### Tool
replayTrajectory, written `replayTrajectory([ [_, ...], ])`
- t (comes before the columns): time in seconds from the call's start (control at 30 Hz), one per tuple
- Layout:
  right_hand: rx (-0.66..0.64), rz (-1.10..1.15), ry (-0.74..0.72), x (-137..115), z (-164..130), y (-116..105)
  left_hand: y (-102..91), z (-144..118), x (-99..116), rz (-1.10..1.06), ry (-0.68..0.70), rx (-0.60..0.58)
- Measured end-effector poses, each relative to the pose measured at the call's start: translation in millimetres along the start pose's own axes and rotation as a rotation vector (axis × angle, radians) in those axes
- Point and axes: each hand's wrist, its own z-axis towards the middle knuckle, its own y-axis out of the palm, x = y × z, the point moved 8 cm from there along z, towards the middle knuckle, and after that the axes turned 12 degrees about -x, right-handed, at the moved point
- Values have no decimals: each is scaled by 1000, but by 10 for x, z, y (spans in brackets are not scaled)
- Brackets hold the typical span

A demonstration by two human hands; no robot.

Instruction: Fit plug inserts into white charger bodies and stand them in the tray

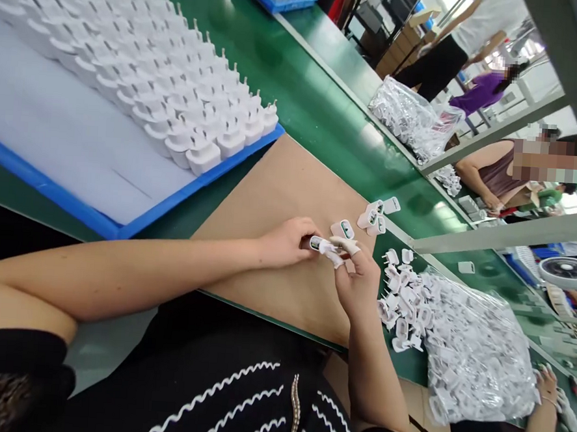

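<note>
- Black knitted fabric with white wavy stitching [238,395], my own top, lies closest under the camera, below both forearms.
- My left hand [287,242] is closed around a small white plastic plug adapter with a green-marked label [316,244]; only its labelled end shows past my knuckles.
- My right hand [357,279] meets it from the other side, and the taped fingertips [348,247] pinch the adapter's exposed end, so both hands are clamped on the one piece.
- Judging by its look, the adapter is light, hard and stiff, with a smooth shell that could slip; I judge the flat sides of the body the best place to hold, clear of the prongs and the label.
- Under the grip lies a brown cardboard sheet [280,196] on the green work surface [300,93].
- Just beyond my fingertips sit a few loose white adapters with the same labels [374,216], some touching each other.
- To the right of the grip is a clear plastic bag heaped with white adapters [476,351], with several spilled out at its mouth, prongs pointing every way.
- Well off to the left of the grip, a blue-rimmed tray with a white foam liner [75,190] holds rows of white adapters standing upright [179,85].
- Far past the grip another clear bag of white parts [412,119] rests on the surface, and other people work beyond it; another person's hand [547,382] shows at the near bag's right edge.
</note>
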Motion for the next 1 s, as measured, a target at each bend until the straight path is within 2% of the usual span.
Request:
replayTrajectory([
  [0.13, -22, -197, -79, -32, 171, 123, -24, -13, -13, -38, -39, 1],
  [0.33, -139, -404, -110, -87, 249, 244, -47, 4, 0, -74, -40, -4],
  [0.6, -215, -448, -78, -105, 344, 248, -33, 1, 2, -91, -40, -23],
  [0.73, -136, -435, -35, -23, 295, 256, -31, -1, -18, -76, -63, 12],
  [0.83, -78, -368, 19, 55, 254, 280, -3, 31, -12, -38, -83, 4],
  [0.9, -75, -186, 50, 114, 219, 266, -2, 17, 16, -20, -128, -21],
  [1.0, -30, 114, 102, 251, 17, 94, -184, -157, 201, -37, -132, 23],
])
